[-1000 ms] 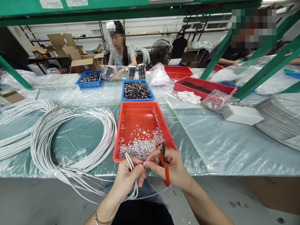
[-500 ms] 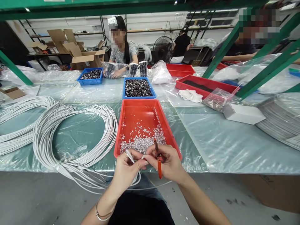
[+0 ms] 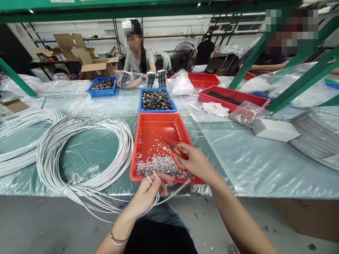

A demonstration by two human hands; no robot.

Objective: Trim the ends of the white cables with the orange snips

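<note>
My left hand (image 3: 148,192) is closed around white cables (image 3: 156,203) at the tray's near edge, its fingers partly blurred. One cable end sticks out past it to the right. Over the red tray (image 3: 135,148), my right hand (image 3: 197,162) grips orange-handled scissors (image 3: 177,153), their dark blades pointing up and left. Shiny silvery scraps (image 3: 159,165) lie heaped along the near part of that tray. Left of it rests a large coil of white cables (image 3: 49,155), with loose lengths running toward my left hand.
Behind the red tray stands a blue bin (image 3: 141,102) of dark parts. A longer red bin (image 3: 233,100), a white box (image 3: 275,129) and a grey coil (image 3: 317,137) sit at the right. A co-worker (image 3: 139,60) sits opposite. Green posts (image 3: 288,95) slant down at the right.
My hands have parted. The right hand has moved up and right over the tray, with the scissors swung to point left; the left hand has dropped slightly with the cables.
</note>
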